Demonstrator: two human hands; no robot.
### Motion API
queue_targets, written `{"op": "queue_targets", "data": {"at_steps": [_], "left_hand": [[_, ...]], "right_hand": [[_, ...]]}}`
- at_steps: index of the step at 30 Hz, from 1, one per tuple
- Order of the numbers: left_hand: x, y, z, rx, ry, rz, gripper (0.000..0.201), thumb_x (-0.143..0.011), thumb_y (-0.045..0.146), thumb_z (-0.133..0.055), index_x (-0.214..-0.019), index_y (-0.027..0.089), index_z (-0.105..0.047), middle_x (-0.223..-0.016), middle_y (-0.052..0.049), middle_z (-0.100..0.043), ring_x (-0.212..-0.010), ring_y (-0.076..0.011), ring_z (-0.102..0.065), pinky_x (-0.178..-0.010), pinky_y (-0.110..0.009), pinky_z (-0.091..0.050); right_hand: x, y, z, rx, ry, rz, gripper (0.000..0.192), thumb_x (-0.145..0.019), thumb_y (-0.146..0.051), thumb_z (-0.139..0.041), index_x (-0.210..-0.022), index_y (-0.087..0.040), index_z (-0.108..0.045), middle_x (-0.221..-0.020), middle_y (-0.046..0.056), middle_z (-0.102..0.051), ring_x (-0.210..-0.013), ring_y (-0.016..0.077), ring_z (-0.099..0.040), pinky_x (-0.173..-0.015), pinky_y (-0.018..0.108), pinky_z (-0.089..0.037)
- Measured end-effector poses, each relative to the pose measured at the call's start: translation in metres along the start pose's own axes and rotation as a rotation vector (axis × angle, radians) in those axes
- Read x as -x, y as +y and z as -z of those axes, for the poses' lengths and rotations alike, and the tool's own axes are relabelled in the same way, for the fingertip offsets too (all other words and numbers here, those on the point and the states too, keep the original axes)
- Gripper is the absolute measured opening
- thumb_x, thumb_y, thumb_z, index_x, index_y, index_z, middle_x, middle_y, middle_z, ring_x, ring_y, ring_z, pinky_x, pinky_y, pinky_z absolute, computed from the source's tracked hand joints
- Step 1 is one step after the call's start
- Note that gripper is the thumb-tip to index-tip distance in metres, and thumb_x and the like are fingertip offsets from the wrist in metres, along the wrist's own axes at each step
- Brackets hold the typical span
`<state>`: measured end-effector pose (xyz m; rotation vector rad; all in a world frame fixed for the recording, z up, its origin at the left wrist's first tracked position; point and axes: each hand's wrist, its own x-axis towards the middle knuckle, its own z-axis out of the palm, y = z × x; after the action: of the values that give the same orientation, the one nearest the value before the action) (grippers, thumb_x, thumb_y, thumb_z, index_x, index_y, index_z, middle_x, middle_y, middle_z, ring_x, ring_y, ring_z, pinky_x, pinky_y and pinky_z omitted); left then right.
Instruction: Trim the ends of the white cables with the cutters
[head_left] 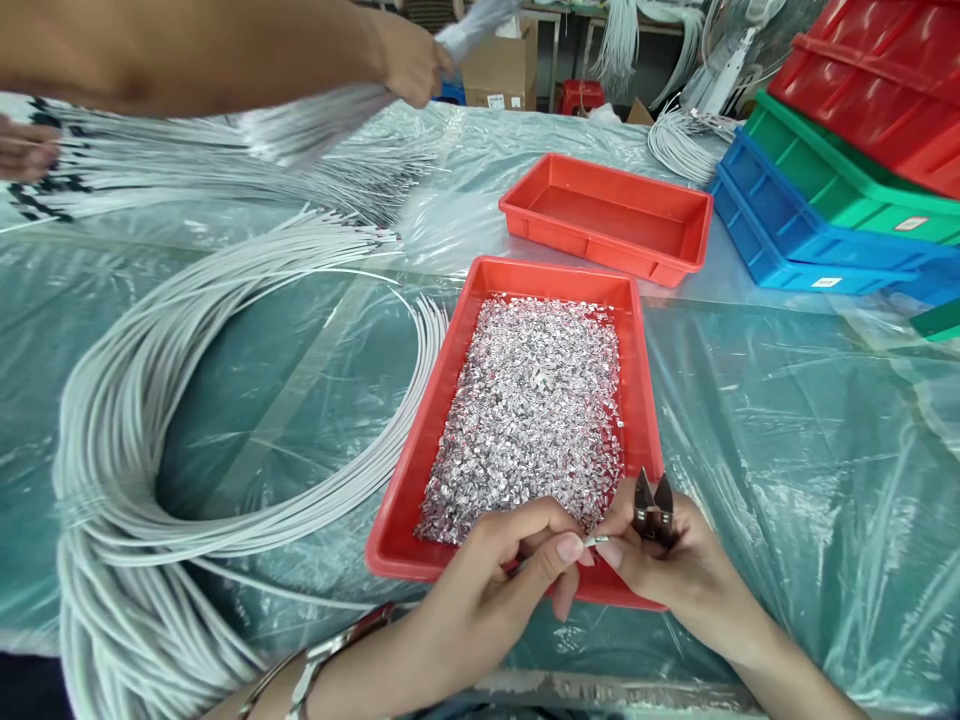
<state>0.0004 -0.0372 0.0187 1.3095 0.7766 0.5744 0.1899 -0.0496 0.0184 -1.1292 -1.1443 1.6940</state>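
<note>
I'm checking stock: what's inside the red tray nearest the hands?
The red tray holds many small, shiny silvery pieces, with whitish bits on top. Whatever lies beneath them is hidden; the left hand covers part of the near end.

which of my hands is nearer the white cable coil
Left: the left hand is to the right of the white cable coil, the right hand farther right.
</note>
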Motion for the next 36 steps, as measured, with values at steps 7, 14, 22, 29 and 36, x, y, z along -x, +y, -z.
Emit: {"op": "queue_targets", "data": {"at_steps": [7,14,22,29,36], "left_hand": [[-0.001,0.002,0.001,0.035,0.013,0.022,0.038,-0.1,0.042,-0.041,-0.078,0.016,-0.057,-0.062,0.0,-0.06,-0.053,-0.0093,-0.046,-0.051,-0.024,-0.031],[-0.004,0.002,0.001,0.077,0.033,-0.019,0.037,-0.101,0.037,-0.042,-0.076,0.015,-0.059,-0.059,0.0,-0.059,-0.053,-0.0088,-0.047,-0.05,-0.022,-0.032],[-0.002,0.004,0.002,0.099,0.024,0.036,0.037,-0.099,0.041,-0.044,-0.078,0.015,-0.06,-0.057,0.0,-0.06,-0.05,-0.0084,-0.044,-0.049,-0.021,-0.032],[-0.004,0.006,0.003,0.166,-0.025,0.023,0.033,-0.099,0.038,-0.044,-0.081,0.015,-0.061,-0.056,0.003,-0.055,-0.053,-0.0084,-0.049,-0.055,-0.021,-0.037],[-0.002,0.007,0.007,0.134,-0.07,0.067,0.037,-0.099,0.042,-0.045,-0.079,0.014,-0.061,-0.054,0.005,-0.047,-0.05,-0.0075,-0.041,-0.052,-0.021,-0.031]], "right_hand": [[0.003,0.002,0.0,0.013,-0.013,-0.004,0.022,-0.085,-0.036,-0.069,-0.075,-0.019,-0.059,-0.057,-0.006,-0.04,-0.051,0.0095,-0.029,-0.044,0.022,-0.024],[0.0,-0.012,-0.006,0.085,-0.03,0.06,0.013,-0.091,-0.026,-0.06,-0.079,-0.021,-0.057,-0.057,-0.009,-0.033,-0.049,0.0088,-0.023,-0.044,0.022,-0.022],[0.0,-0.009,-0.001,0.186,-0.01,0.088,0.013,-0.093,-0.028,-0.06,-0.083,-0.021,-0.063,-0.057,-0.008,-0.032,-0.049,0.0097,-0.025,-0.045,0.025,-0.02],[0.004,-0.013,-0.001,0.174,-0.034,0.022,0.018,-0.092,-0.034,-0.06,-0.083,-0.019,-0.061,-0.059,-0.006,-0.036,-0.051,0.0104,-0.028,-0.046,0.026,-0.022],[0.002,-0.017,0.001,0.205,-0.129,0.024,0.018,-0.096,-0.033,-0.054,-0.084,-0.02,-0.06,-0.064,-0.003,-0.048,-0.053,0.0111,-0.032,-0.047,0.026,-0.024]]}}
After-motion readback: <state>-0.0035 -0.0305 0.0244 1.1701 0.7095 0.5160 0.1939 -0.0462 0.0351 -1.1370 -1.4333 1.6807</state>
